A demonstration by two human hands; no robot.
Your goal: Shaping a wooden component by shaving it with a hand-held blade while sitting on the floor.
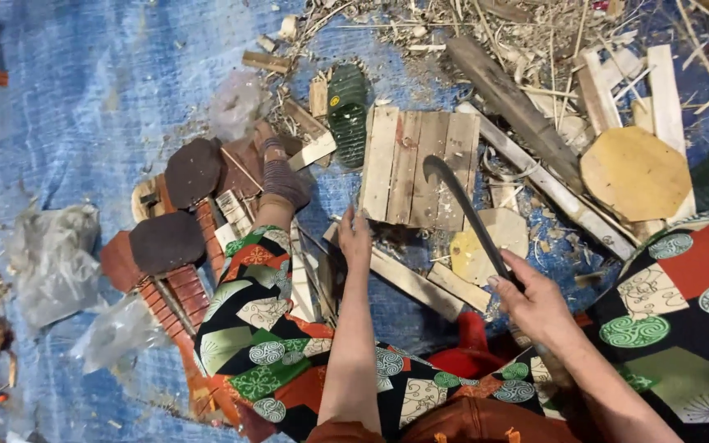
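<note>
On blue tarp, wood scraps surround slatted board.

Left hand stretched forward, fingers loose, palm down; right hand in closed grip, wrist bent inward.

two hands, one hooked knife, one slatted board, two octagonal wooden pieces.

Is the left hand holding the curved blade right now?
No, the curved blade is held by the right hand, while the left hand rests at the near edge of the slatted wooden board.
</note>
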